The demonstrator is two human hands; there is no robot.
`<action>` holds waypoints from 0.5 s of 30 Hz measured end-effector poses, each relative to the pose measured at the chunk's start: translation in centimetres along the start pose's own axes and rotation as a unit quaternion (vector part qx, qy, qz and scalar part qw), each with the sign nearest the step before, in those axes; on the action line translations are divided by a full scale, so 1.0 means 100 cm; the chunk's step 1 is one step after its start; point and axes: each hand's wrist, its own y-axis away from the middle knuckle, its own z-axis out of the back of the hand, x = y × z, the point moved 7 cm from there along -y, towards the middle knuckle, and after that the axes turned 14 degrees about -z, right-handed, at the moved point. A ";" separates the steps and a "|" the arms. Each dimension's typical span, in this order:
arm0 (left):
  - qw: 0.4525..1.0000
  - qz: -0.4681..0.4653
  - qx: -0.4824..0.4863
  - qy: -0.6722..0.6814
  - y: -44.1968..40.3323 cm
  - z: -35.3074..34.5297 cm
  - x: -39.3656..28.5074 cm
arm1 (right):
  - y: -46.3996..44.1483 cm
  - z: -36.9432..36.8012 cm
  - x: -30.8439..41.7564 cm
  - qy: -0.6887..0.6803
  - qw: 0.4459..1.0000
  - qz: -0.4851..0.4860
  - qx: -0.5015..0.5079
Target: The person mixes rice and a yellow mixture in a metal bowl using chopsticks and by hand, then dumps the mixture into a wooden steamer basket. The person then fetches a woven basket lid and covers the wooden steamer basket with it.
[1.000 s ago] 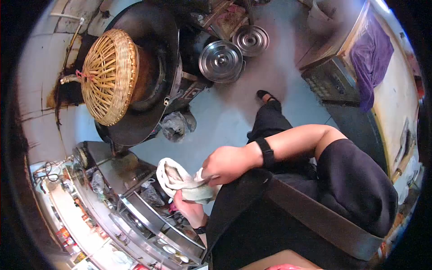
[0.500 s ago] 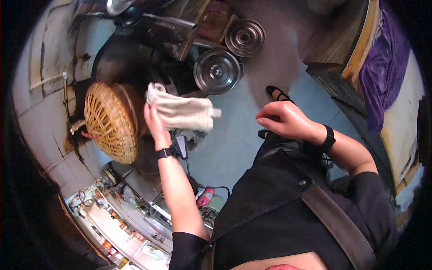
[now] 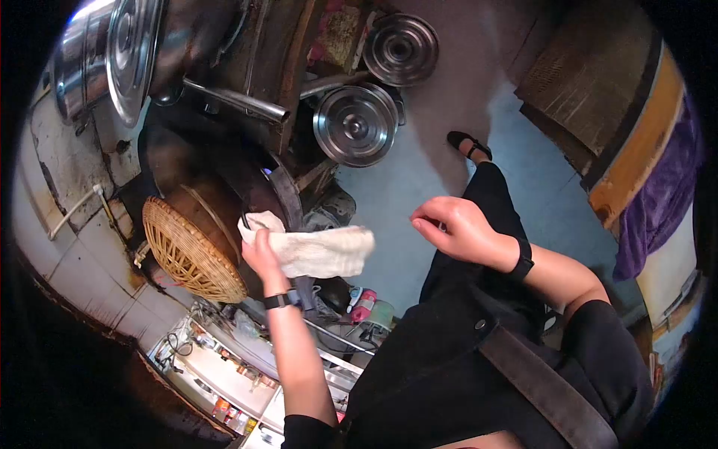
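A folded white cloth point(image 3: 325, 251) is in my left hand point(image 3: 262, 262), with the thumb pressed on it and its loose end stretching to the right. The hand is beside a round woven basket point(image 3: 193, 251) and in front of the rim of a large dark pan point(image 3: 278, 187). Whether the cloth touches that rim I cannot tell. My right hand point(image 3: 465, 233) hangs in front of my body, fingers curled in loosely towards the thumb, and nothing shows in it.
Two round steel lids point(image 3: 355, 126) point(image 3: 401, 49) sit low beyond the pan. Steel pots point(image 3: 82, 67) stand upper left, near a metal tube point(image 3: 235, 99). A purple towel point(image 3: 662, 187) hangs at right by a wooden board point(image 3: 591, 75). Shelves point(image 3: 224, 367) with small items lie lower left.
My view has shifted, bringing the steel pots at upper left into sight. My left hand and the cloth sit lower and nearer the pan's rim. One leg now reaches further forward.
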 end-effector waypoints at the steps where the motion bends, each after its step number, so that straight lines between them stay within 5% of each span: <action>1: 0.994 -0.041 -0.082 -0.056 0.008 -0.003 -0.012 | -0.005 -0.003 -0.009 0.021 1.000 -0.015 0.000; 3: 0.876 -0.226 -0.199 -0.376 0.021 -0.004 -0.039 | -0.018 -0.001 -0.019 0.045 0.999 -0.025 -0.007; 6: 0.884 -0.207 -0.200 -0.368 0.021 -0.005 -0.037 | -0.032 -0.002 -0.024 0.046 0.996 -0.078 0.011; 15: 0.862 -0.247 -0.202 -0.395 0.023 -0.006 -0.040 | -0.071 -0.026 -0.005 0.087 0.996 -0.007 0.018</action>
